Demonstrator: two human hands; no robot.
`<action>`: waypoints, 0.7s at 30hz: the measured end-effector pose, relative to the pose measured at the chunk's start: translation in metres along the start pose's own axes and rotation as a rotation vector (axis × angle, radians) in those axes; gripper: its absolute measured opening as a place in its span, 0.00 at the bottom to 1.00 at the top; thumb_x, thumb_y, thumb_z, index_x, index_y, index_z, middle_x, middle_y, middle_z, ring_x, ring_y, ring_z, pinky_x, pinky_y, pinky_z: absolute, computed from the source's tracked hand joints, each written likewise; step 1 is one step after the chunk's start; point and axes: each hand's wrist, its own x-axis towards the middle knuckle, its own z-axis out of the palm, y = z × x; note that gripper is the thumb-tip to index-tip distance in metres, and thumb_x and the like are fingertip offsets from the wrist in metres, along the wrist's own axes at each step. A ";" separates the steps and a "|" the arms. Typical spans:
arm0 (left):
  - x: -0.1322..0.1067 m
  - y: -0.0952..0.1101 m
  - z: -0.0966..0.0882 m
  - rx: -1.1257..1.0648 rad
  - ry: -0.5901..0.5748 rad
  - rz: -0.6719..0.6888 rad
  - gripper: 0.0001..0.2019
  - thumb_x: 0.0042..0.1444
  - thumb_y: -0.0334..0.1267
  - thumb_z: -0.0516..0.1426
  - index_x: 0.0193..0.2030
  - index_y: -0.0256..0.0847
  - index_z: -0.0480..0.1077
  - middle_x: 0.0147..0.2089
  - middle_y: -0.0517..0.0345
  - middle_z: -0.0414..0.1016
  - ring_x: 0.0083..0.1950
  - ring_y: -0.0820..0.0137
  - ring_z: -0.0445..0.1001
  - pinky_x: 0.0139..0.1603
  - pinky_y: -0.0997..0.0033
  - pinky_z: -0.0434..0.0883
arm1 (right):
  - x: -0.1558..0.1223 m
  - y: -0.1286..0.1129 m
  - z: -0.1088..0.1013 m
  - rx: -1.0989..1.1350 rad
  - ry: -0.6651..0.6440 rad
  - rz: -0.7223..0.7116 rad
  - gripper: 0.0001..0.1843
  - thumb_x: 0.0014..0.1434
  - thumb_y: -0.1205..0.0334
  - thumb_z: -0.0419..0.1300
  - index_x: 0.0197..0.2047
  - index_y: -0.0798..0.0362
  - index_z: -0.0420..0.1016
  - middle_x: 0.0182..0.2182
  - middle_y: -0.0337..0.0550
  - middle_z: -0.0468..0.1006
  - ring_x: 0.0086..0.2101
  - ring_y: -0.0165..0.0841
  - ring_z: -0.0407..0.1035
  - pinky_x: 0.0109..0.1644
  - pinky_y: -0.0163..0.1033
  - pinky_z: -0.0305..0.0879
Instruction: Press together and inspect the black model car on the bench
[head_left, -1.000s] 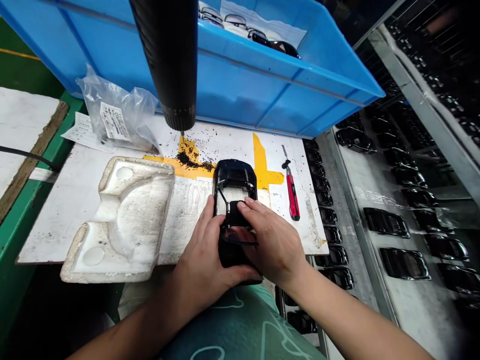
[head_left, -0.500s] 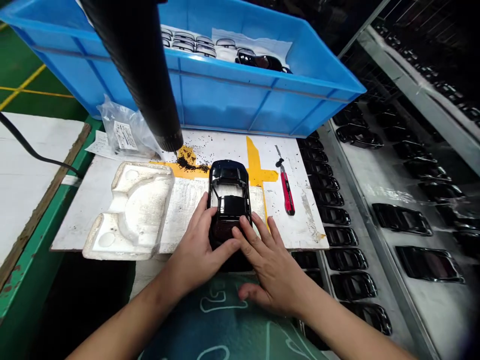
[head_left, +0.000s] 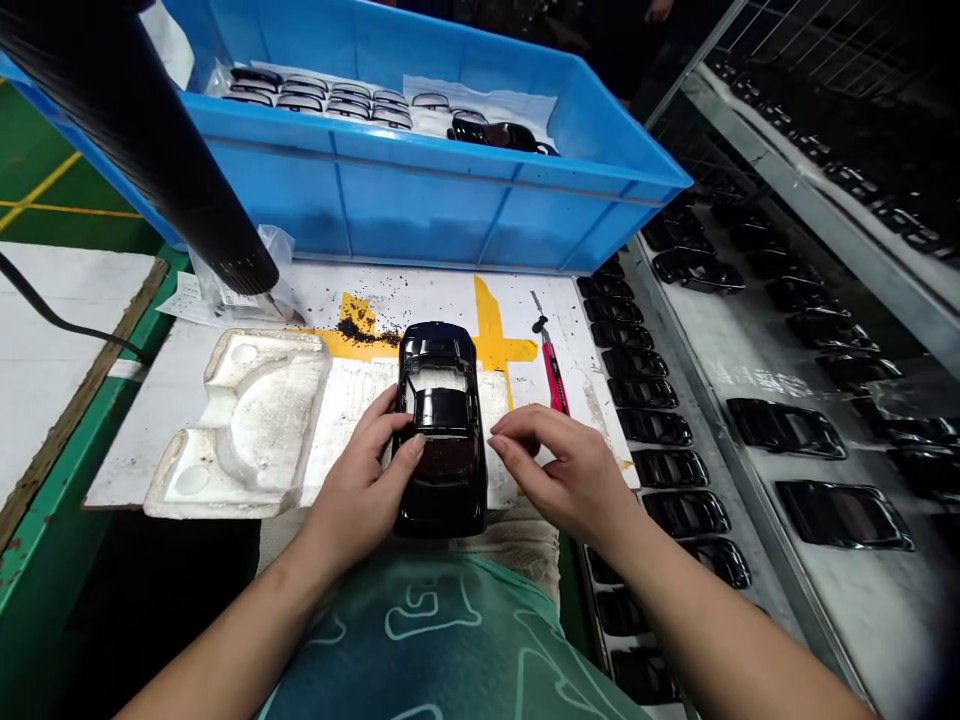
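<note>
A glossy black model car body (head_left: 439,430) lies lengthwise on a white work board (head_left: 360,420), its windows open and showing white beneath. My left hand (head_left: 360,490) grips the car's left side, with the thumb across the roof area. Just off the car's right side is my right hand (head_left: 555,465), fingers loosely curled, holding nothing. Its fingertips appear slightly apart from the body. The car's underside is hidden.
Left of the car is a white foam mould (head_left: 247,425). A red utility knife (head_left: 556,378) lies to the right, near black crumbs (head_left: 360,330). Behind stands a blue crate (head_left: 435,190) of parts. A black tube (head_left: 142,150) hangs overhead. Several black car shells (head_left: 780,430) fill the racks at right.
My right hand has come off the car and moved right, leaving the body fully visible. The car now lies straight, and the view has tilted up and shifted, showing more of the crate.
</note>
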 end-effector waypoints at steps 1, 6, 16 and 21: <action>0.000 0.000 -0.001 -0.008 0.000 -0.004 0.14 0.65 0.46 0.54 0.52 0.41 0.70 0.73 0.49 0.55 0.73 0.60 0.55 0.74 0.50 0.53 | 0.000 -0.003 0.001 0.000 -0.022 -0.005 0.04 0.66 0.65 0.57 0.37 0.52 0.72 0.32 0.42 0.77 0.34 0.32 0.73 0.38 0.37 0.70; 0.002 0.001 -0.005 -0.099 -0.039 -0.035 0.16 0.65 0.47 0.53 0.53 0.41 0.71 0.73 0.48 0.54 0.74 0.60 0.54 0.74 0.49 0.53 | 0.002 -0.003 0.004 0.004 0.031 0.035 0.04 0.64 0.61 0.61 0.38 0.51 0.69 0.37 0.44 0.77 0.37 0.34 0.72 0.41 0.40 0.70; -0.004 -0.007 -0.009 0.001 -0.135 -0.007 0.28 0.58 0.48 0.62 0.62 0.43 0.63 0.77 0.49 0.42 0.76 0.56 0.47 0.75 0.50 0.52 | 0.018 0.021 0.029 0.042 -0.162 0.243 0.40 0.55 0.41 0.67 0.65 0.46 0.58 0.68 0.54 0.54 0.68 0.47 0.49 0.69 0.63 0.51; -0.003 -0.005 -0.013 -0.038 -0.148 -0.003 0.25 0.58 0.45 0.62 0.61 0.47 0.64 0.77 0.53 0.43 0.76 0.55 0.48 0.75 0.50 0.52 | 0.043 0.015 0.014 -0.146 -0.352 0.088 0.31 0.58 0.44 0.65 0.61 0.48 0.67 0.72 0.53 0.45 0.70 0.51 0.40 0.68 0.68 0.50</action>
